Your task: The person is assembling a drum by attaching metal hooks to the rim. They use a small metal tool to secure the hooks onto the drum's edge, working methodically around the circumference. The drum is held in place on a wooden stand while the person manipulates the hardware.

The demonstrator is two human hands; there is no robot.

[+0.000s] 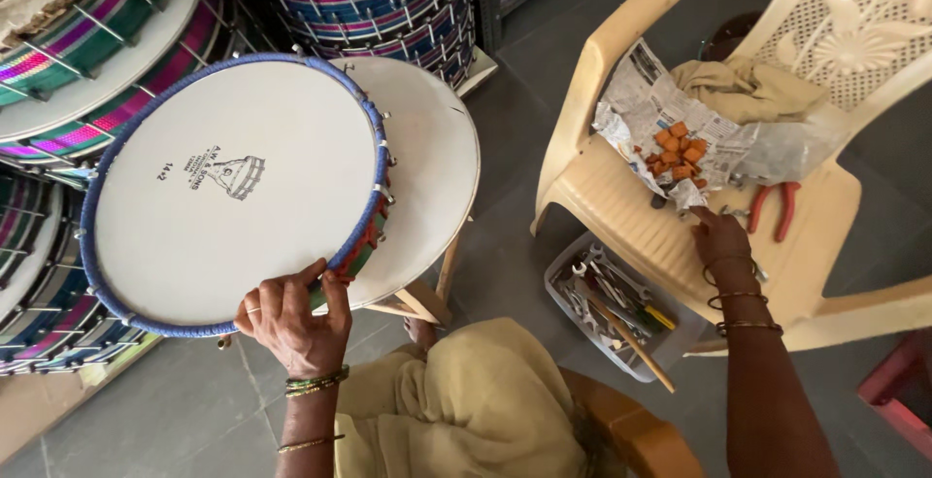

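Drum (233,192) at left of frame, rim gripped by left hand (291,318); right hand (720,238) far right, fingertips closing among small parts beside orange blocks (677,151) on chair (621,206).

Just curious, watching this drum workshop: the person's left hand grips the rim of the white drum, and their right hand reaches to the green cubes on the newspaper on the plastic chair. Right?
Nearly. The cubes are orange, not green, as the head view shows. The rest holds: the left hand grips the rim of the white drum, and the right hand reaches to the newspaper on the plastic chair.
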